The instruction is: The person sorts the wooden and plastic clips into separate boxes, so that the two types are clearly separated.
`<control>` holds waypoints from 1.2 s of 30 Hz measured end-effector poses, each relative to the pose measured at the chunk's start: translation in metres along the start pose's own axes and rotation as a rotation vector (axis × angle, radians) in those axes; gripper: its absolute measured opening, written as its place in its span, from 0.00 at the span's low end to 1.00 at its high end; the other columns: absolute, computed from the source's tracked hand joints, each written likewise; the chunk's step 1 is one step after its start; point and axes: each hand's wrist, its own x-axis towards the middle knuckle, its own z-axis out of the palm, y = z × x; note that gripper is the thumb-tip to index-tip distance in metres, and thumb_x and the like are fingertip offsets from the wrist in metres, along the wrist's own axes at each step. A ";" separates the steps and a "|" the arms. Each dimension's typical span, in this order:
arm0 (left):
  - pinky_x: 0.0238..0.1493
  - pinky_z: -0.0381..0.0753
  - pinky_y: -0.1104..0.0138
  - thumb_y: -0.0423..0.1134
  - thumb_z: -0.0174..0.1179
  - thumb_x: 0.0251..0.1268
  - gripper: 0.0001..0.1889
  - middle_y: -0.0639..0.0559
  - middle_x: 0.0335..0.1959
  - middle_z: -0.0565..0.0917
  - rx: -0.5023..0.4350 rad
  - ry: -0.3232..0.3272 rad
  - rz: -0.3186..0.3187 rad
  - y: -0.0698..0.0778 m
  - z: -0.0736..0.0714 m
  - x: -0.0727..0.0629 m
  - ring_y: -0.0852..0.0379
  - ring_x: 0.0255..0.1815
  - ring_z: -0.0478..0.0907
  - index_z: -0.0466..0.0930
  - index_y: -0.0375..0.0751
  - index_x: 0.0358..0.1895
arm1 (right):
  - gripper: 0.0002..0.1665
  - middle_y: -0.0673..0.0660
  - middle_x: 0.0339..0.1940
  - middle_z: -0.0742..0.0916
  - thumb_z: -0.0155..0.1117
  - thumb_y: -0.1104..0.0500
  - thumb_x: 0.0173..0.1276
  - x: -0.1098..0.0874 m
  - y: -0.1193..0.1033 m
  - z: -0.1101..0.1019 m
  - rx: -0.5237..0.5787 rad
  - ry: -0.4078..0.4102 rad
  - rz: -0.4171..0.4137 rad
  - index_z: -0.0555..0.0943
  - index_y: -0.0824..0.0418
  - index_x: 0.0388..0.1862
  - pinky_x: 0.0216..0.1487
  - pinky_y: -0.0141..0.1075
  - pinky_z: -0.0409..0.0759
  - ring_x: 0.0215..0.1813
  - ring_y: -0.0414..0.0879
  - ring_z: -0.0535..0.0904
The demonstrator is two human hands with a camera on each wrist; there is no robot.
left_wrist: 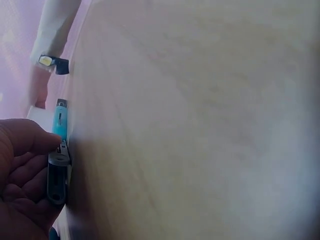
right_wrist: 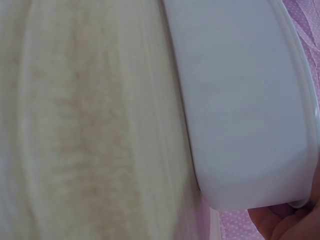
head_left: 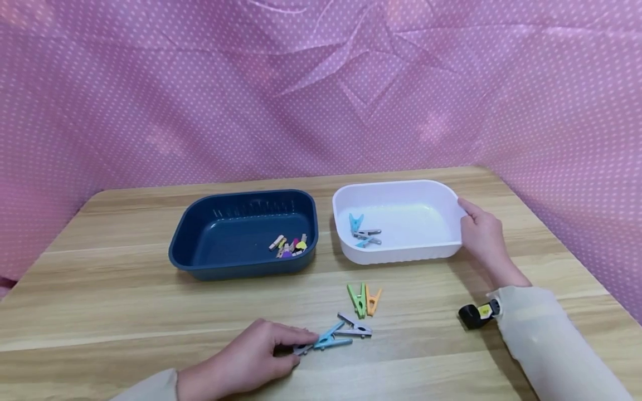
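Observation:
My left hand (head_left: 256, 353) is low over the table, pinching a grey clothespin (head_left: 302, 350) between finger and thumb. In the left wrist view that grey clothespin (left_wrist: 57, 180) lies along the curled fingers. Just beyond the fingertips is a blue clothespin (head_left: 331, 338), and a second grey clothespin (head_left: 355, 327) is beside it. Farther up lie a green clothespin (head_left: 358, 301) and an orange one (head_left: 373, 301), side by side. My right hand (head_left: 484, 231) grips the right end of a white bin (head_left: 396, 255) by its rim. Blue and grey clothespins (head_left: 368, 233) lie inside the bin's left part.
Left of the white bin stands a dark blue bin (head_left: 241, 271), with several small colourful wooden clips (head_left: 288, 247) in its front right corner. A wrist camera (head_left: 473, 316) juts from the right sleeve. Pink dotted cloth (head_left: 301, 100) hangs behind the wooden table (head_left: 125, 312).

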 end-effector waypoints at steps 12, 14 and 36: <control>0.35 0.77 0.73 0.34 0.61 0.58 0.18 0.57 0.46 0.83 -0.141 0.046 -0.003 -0.002 -0.004 0.007 0.62 0.36 0.76 0.81 0.49 0.53 | 0.29 0.71 0.64 0.68 0.32 0.63 0.68 0.000 0.000 -0.002 -0.014 -0.005 0.012 0.63 0.68 0.67 0.64 0.57 0.62 0.65 0.68 0.62; 0.35 0.77 0.73 0.34 0.61 0.58 0.18 0.56 0.46 0.84 -0.164 0.042 -0.007 -0.003 -0.005 0.008 0.61 0.36 0.75 0.81 0.49 0.52 | 0.29 0.71 0.65 0.68 0.31 0.63 0.68 0.000 0.000 -0.002 -0.008 -0.015 0.009 0.63 0.68 0.67 0.64 0.57 0.62 0.65 0.68 0.62; 0.44 0.79 0.67 0.34 0.60 0.59 0.20 0.44 0.57 0.77 -0.424 0.189 -0.059 0.006 -0.026 0.033 0.54 0.51 0.73 0.77 0.40 0.57 | 0.29 0.70 0.67 0.65 0.30 0.62 0.69 0.000 0.000 0.000 0.015 -0.033 0.033 0.60 0.66 0.69 0.65 0.56 0.62 0.67 0.67 0.60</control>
